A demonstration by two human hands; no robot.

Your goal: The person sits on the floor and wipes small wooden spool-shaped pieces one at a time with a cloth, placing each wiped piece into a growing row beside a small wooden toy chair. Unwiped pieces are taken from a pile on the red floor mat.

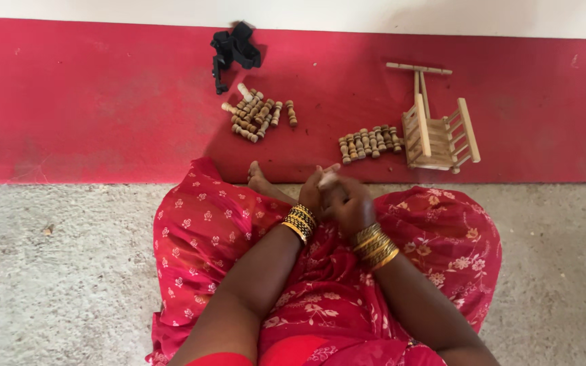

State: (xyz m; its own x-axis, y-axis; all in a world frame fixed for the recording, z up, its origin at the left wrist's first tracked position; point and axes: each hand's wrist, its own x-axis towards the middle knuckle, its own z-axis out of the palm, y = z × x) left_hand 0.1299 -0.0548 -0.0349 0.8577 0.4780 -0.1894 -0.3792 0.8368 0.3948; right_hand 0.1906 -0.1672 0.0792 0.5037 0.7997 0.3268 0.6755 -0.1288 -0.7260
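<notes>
A person sits cross-legged on a rough grey concrete floor, in red floral cloth, gold and black bangles on both wrists. The left hand and right hand are pressed together just above the lap, fingers curled around something small and pale; what it is cannot be told. Held so tightly and half hidden, the piece could slip and drop into the folds of cloth.

Beyond the hands lies a smooth red mat. On it, just past the hands to the right, a row of turned wooden spindles; touching distance beside them stands a small slatted wooden swing frame, light enough to tip if knocked. Farther left, a loose heap of spindles, which could roll. Farthest, a black strap bundle.
</notes>
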